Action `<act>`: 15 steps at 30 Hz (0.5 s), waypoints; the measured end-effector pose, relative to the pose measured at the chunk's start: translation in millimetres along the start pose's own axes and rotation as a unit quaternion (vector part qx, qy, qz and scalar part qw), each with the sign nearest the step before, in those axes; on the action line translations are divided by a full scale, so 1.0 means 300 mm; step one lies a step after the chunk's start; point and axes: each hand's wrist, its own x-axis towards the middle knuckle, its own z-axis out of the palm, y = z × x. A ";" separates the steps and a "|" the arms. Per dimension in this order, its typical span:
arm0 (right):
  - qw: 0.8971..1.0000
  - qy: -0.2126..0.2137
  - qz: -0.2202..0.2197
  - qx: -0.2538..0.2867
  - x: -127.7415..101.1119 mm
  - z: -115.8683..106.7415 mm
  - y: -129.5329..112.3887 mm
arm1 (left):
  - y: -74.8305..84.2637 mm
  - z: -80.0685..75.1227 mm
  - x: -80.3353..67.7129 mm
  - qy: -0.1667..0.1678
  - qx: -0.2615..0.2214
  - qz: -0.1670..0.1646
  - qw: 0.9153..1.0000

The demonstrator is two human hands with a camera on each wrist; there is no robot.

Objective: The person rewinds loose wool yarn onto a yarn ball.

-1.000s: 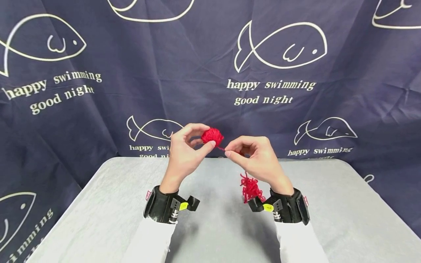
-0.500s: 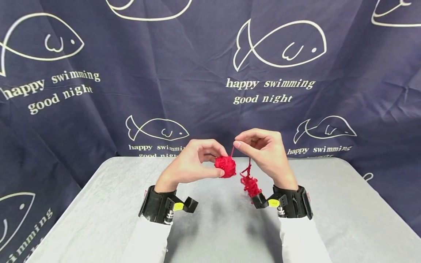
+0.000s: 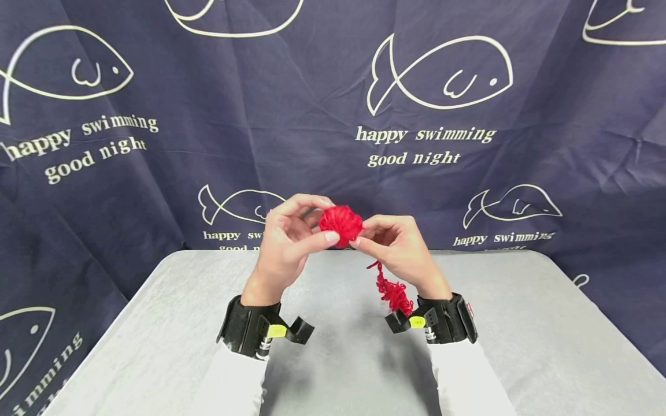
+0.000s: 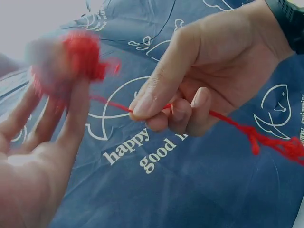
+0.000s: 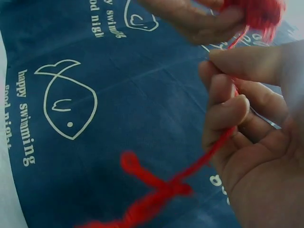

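The left hand (image 3: 291, 240) holds a small red ball of yarn (image 3: 340, 224) up on its fingertips, thumb underneath, so the ball sits clear of the palm and free to turn. Just beside it, the right hand (image 3: 398, 248) pinches the strand of yarn (image 4: 114, 105) between thumb and forefinger, its other fingers curled round it; this grip seems meant to keep the short run to the ball taut. Below the right hand a kinked tangle of loose yarn (image 3: 391, 288) hangs above the bench (image 3: 546, 341). In the left wrist view the ball is blurred. Whether the tangle touches the bench cannot be told.
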 end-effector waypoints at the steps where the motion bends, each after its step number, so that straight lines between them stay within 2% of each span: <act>1: 1.000 -0.008 0.000 -0.010 0.000 0.005 -0.004 | -0.003 -0.002 0.003 0.027 0.003 0.003 1.000; 5: 0.998 -0.025 0.007 -0.054 -0.005 0.021 -0.064 | -0.016 -0.019 0.011 0.114 0.050 0.006 0.992; 8: 0.997 -0.014 0.004 -0.076 -0.011 0.026 -0.125 | -0.023 -0.036 0.011 0.137 0.123 -0.001 0.983; 11: 0.996 0.006 -0.008 -0.090 -0.016 0.022 -0.155 | -0.031 -0.049 0.008 0.129 0.217 -0.022 0.967; 13: 0.995 0.020 -0.022 -0.094 -0.018 0.016 -0.165 | -0.036 -0.055 0.004 0.109 0.266 -0.047 0.957; 15: 0.994 0.035 -0.037 -0.095 -0.019 0.011 -0.169 | -0.040 -0.057 0.001 0.078 0.294 -0.080 0.949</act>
